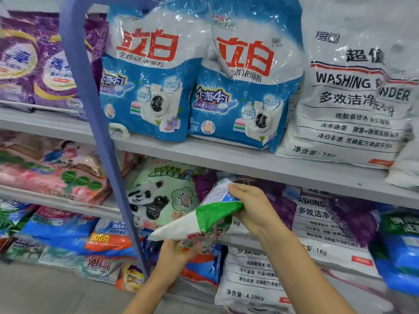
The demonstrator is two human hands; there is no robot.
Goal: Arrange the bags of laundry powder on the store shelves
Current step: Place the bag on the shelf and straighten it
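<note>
Tilting across the head view, the green-and-white bag (210, 217) runs its long axis from lower left to upper right, just in front of the bay beneath the grey shelf board (226, 159), beside the panda bag (158, 196). The right hand (251, 207) pinches its upper end; the left hand (179, 249) grips it from underneath. The upper end sits nearer the bay, so the right hand probably leads.

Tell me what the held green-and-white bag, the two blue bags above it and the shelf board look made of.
Green-and-white bag: soft plastic film, fairly matte; it creases and folds where it is held. Blue bags: glossy plastic film, with crinkled white glare. Shelf board: probably painted metal, judging by its flat, smooth grey surface.
</note>
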